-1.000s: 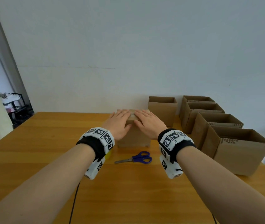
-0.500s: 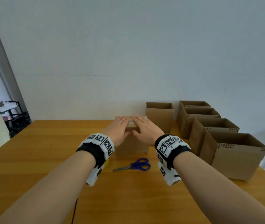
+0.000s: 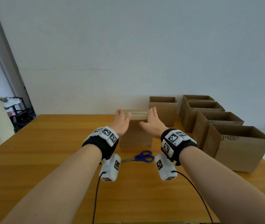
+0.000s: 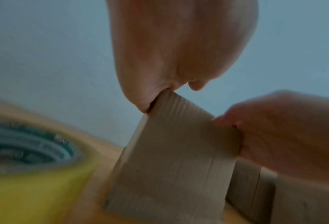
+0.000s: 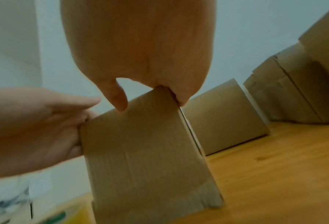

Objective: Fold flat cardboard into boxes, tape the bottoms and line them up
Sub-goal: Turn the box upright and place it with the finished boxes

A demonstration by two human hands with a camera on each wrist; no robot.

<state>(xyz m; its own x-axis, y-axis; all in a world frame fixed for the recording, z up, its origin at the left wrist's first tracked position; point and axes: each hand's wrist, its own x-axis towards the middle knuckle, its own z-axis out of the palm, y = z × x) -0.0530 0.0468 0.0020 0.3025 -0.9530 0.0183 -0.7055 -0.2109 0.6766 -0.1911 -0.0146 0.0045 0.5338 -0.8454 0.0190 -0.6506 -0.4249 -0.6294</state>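
Note:
A small cardboard box (image 3: 135, 135) stands mid-table with a strip of tape (image 3: 136, 113) along its closed top. My left hand (image 3: 122, 122) lies flat against the box's left side, fingers straight and thumb over the top edge. My right hand (image 3: 152, 125) presses the right side the same way. In the left wrist view the box (image 4: 175, 159) has its upper corner in the crook of my left hand (image 4: 179, 53). In the right wrist view my right hand (image 5: 140, 45) straddles the box's (image 5: 140, 151) corner edge, thumb tip on the near face.
Blue-handled scissors (image 3: 142, 158) lie in front of the box. A yellow tape roll (image 4: 35, 174) sits near my left wrist. One open box (image 3: 163, 110) stands behind, and several more (image 3: 241, 147) line the right side of the wooden table (image 3: 47, 151).
Both hands have slid off the top of the box, where they lay flat side by side, and now press its left and right sides. The head view has tilted upward.

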